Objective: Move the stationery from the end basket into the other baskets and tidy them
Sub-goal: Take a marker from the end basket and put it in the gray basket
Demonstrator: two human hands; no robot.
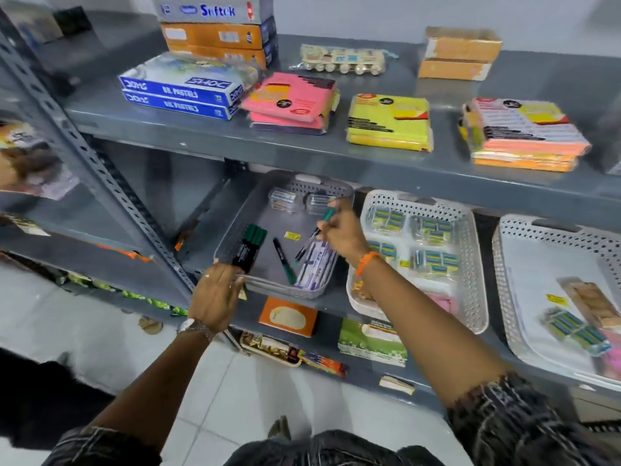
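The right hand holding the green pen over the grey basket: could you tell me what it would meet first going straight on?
Probably the small clear packets at the grey basket's back, though depth is unclear; the right hand points there.

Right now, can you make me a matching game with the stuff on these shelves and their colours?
Things:
1. left basket
2. middle basket
3. top sticky-note pack beside the pastel boxes
4. wristband on the right hand

Colours:
A. orange
B. pink
C. white
D. grey

Pairs: 1-D, 2-C, 3-B, 4-A
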